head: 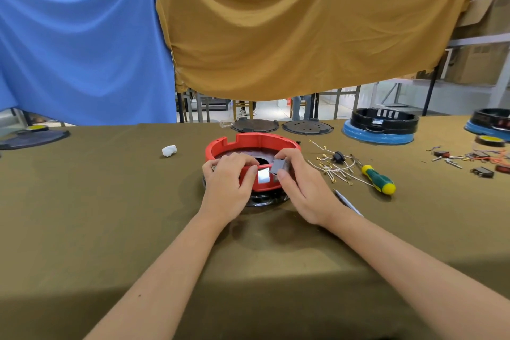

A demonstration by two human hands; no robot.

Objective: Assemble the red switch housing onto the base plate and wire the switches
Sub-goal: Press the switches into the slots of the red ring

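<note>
1. Red switch housing (252,146) sits on black base plate (262,199), table (110,215) centre.
2. Left hand (227,188), at housing's 7 o'clock, fingers curled over near rim, gripping it.
3. Right hand (300,188), at 5 o'clock, pinches grey switch (279,168) at the rim's rectangular opening.
4. White wires (331,168) and screwdriver (378,179) lie at 3 o'clock, apart from hands.

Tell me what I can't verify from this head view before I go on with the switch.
- Base plate: mostly covered by the red housing and both hands; seating unclear.
- Grey switch: right hand fingers cover it; terminals hidden.
- Left hand: fingers curl over the housing's rim, hiding it.
- White wires: terminals too small.
- Parts at far right: blurred, cut off by the edge.
</note>
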